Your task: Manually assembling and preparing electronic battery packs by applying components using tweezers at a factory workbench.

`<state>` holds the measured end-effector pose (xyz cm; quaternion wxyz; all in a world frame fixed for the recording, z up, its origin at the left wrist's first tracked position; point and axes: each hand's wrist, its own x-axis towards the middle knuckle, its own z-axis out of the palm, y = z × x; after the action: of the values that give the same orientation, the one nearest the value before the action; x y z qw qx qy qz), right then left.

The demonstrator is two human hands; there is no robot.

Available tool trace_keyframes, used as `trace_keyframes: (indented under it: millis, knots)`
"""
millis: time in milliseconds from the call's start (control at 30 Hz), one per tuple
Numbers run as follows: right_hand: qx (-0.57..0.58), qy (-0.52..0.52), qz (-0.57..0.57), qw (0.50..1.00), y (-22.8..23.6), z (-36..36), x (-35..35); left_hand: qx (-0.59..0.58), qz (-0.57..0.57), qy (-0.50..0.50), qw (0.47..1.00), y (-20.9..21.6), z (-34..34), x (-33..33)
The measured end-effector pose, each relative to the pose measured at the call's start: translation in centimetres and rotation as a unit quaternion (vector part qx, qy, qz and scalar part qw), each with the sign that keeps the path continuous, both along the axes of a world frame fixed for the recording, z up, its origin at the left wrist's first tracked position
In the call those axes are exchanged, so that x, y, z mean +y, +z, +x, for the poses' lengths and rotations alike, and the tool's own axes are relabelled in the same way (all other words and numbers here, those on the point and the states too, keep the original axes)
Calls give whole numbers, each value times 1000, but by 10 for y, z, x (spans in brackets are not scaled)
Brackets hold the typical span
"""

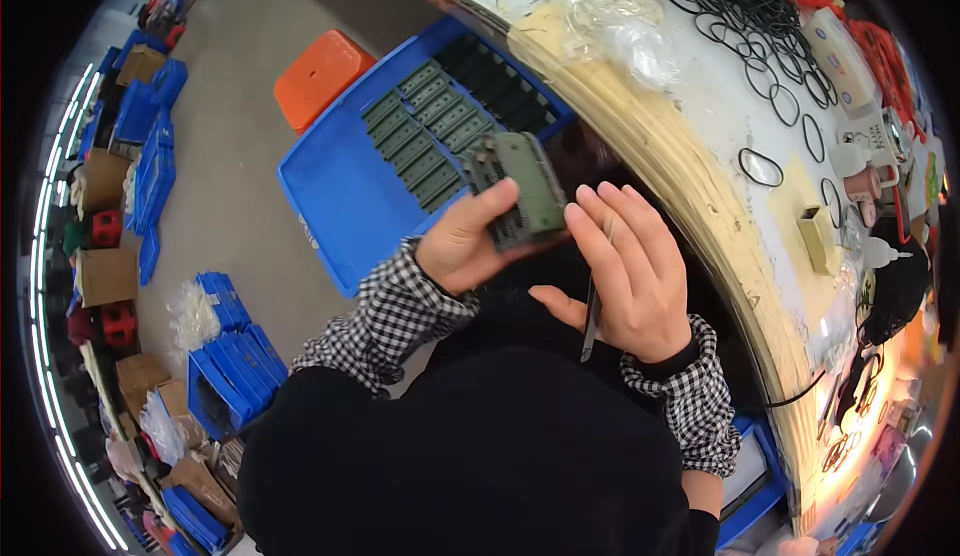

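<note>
My left hand [462, 241] is closed around a dark green rectangular plastic housing [532, 184], with its thumb over the near side. Rows of small dark ridges or teeth show on the side by the thumb; whether it is one piece or several stacked together I cannot tell. Close to the housing's right edge is my right hand [635, 281], its fingers long and nearly straight. Tucked between that hand's thumb and fingers is a thin metal blade-like tool [590, 331], pointing down toward my lap. Past my left hand, similar green parts [425, 131] lie in rows in a blue bin [345, 181].
An orange stool [320, 81] stands beyond the bin. The white worktable [720, 121] curves along my right, its edge wrapped in yellowish tape [640, 121]. On it lie black rubber rings [785, 106], clear plastic and small bottles [850, 161]. Blue crates [235, 376] stand on the floor at left.
</note>
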<state>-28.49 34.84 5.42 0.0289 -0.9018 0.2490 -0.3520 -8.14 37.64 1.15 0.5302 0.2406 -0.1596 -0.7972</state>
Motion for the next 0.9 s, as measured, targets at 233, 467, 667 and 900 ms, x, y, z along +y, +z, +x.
trace_keyframes:
  millis: [233, 467, 667, 900]
  knots:
    - [-19, -50, 7, 999, -9, -10, 0, -702, 31, -12, 712, -94, 183, 14]
    - [-8, -82, 49, 995, -16, -15, 1, -883, 26, -251, 395, -168, 209, 28]
    - [-6, -95, 52, 994, -19, -19, -1, -871, 13, -245, 425, -187, 212, 35]
    - [-16, -90, 59, 994, -21, -17, -4, -867, -2, -195, 459, -186, 248, 24]
